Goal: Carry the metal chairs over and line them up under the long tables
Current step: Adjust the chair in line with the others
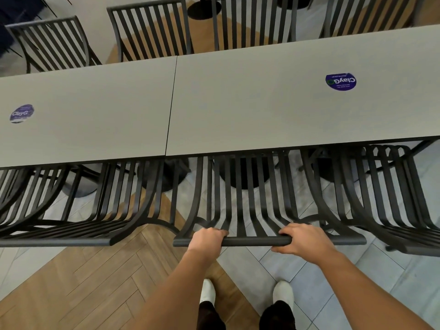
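Now both my hands, left hand (206,239) and right hand (303,241), have fingers curled round the chair (250,210) top rail. That rail runs crosswise, parallel to the surface (262,103) edge straight ahead; I'd push forward evenly.

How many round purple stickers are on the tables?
2. One sticker sits near the left end of the left table; the other sticker is toward the right on the right table. More may lie outside the view.

We grip matt black metal chair (257,240); beyond our hands, smooth matt grey tabletop (262,103); below, wood-grain herringbone floor (95,270).
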Tool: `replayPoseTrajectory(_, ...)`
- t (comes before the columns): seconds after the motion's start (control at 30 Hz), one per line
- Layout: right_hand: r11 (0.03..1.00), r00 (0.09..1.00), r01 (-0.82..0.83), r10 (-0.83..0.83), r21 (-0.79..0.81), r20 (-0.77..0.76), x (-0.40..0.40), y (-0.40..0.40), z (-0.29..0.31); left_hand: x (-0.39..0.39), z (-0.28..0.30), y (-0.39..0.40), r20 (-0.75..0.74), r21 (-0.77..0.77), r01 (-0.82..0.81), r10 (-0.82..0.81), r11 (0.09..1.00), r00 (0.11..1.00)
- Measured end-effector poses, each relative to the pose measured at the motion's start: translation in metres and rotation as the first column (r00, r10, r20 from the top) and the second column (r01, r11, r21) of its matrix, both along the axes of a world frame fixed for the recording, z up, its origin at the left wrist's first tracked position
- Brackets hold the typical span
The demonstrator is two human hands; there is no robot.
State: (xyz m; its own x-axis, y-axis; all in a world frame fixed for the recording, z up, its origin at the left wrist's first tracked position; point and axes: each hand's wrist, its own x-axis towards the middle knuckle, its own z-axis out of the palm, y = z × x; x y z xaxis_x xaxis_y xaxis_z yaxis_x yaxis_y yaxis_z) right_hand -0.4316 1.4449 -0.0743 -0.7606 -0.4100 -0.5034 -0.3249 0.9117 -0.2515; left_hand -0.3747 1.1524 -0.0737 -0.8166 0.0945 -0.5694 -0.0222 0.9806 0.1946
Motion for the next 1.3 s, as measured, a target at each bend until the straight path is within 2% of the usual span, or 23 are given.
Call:
replayPoseTrajectory(0.33, 0.999, 0.997, 0.036, -0.037, 0.010, 0.071, 0.000, -0.006, 0.002, -0.003, 0.004, -0.005, 0.014, -0.018, 0.055, -0.055, 0.998, 0.998)
replayPoseTrajectory(0.7, 0.994, 0.988, 0.111, -0.109, -0.016, 0.110, 0.007, -0.008, 0.010, -0.007, 0.008, -0.007, 0.071, -0.001, 0.018, -0.017, 1.000, 0.997)
replayPoseTrajectory(0.9, 0.965, 0.961, 0.248, -0.233, -0.087, 0.151, 0.010, 0.000, 0.025, -0.008, 0.021, -0.002, 0.099, 0.045, -0.012, 0.007, 0.999, 0.995)
replayPoseTrajectory(1.03, 0.897, 0.912, 0.400, -0.368, -0.189, 0.183, 0.009, 0.012, 0.039, -0.008, 0.036, 0.012, 0.081, -0.007, 0.001, -0.001, 1.000, 0.997)
replayPoseTrajectory(1.17, 0.849, 0.876, 0.481, -0.454, -0.218, 0.164, 0.006, 0.036, 0.052, -0.008, 0.053, 0.042, 0.046, -0.016, -0.004, 0.005, 1.000, 0.999)
replayPoseTrajectory(1.3, 0.842, 0.867, 0.499, -0.487, -0.206, 0.110, 0.005, 0.077, 0.057, -0.010, 0.066, 0.081, -0.012, -0.017, 0.012, -0.012, 1.000, 1.000)
